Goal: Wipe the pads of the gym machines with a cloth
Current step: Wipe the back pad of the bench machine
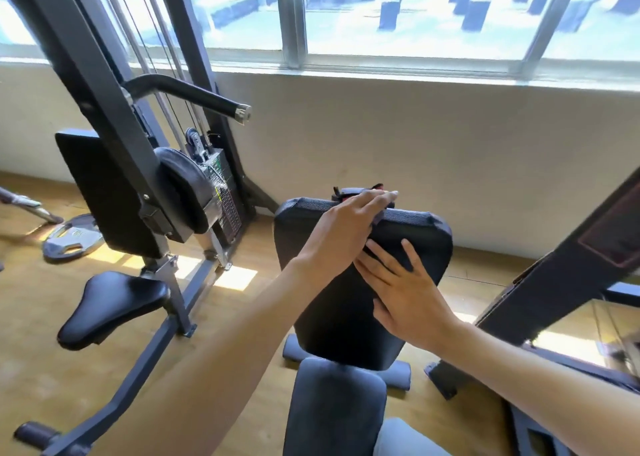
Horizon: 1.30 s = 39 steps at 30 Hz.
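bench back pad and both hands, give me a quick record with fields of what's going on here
back pad: black back pad, tilted up, above the seat pad
left hand: left hand reaches over the pad's top edge, fingers straight, something dark under them, maybe the cloth
right hand: right hand lies flat on the pad face, fingers spread
cloth: not clearly visible
nearby: cable machine seat to the left, weight plate on the floor
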Tool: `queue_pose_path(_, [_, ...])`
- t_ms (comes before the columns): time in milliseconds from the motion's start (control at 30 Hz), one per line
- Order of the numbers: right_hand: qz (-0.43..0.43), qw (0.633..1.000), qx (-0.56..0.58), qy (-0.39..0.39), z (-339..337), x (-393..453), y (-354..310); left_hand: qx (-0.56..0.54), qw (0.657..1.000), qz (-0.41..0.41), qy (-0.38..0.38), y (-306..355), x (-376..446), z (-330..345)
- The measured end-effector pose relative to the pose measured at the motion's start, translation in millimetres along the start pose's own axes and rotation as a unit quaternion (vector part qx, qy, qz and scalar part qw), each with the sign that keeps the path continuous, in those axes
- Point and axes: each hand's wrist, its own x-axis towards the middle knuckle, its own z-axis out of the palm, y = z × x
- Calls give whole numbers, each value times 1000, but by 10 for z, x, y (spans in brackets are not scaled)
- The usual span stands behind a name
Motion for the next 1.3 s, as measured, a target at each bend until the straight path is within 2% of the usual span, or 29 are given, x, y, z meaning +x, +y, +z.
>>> queue_pose_path(133, [31,999,12,21,-49,-74,11,-58,995,-69,41,17,-9,21])
queue_pose_path(233, [65,992,80,69,-121,-43,5,-47,986,-147,60,-81,-28,9])
queue_pose_path(367, [176,938,245,169,-298,96,82,-31,979,-193,53,-123,-61,30])
queue_pose_path(433, [235,913,287,169,-438,228,101,-35,979,-196,54,-116,-61,42])
queue_pose_path(500, [259,906,311,126,-536,396,86,-54,977,-202,42,-116,-65,32])
queue_pose_path(667, [271,907,320,45,-560,736,71,-64,984,-165,-11,-201,-146,-27])
queue_pose_path(833, [296,893,338,35,-576,930,24,-34,992,-121,-28,-344,-284,-16])
queue_pose_path(967, [281,883,370,61,-547,933,80,-8,995,-102,-21,-342,-334,-35])
queue_pose_path(1133, [245,894,354,121,-540,811,211,21,995,-94,-26,-348,-349,-27])
queue_pose_path(1300, [263,916,217,213,-477,518,431,61,995,-83,-5,-284,-380,40])
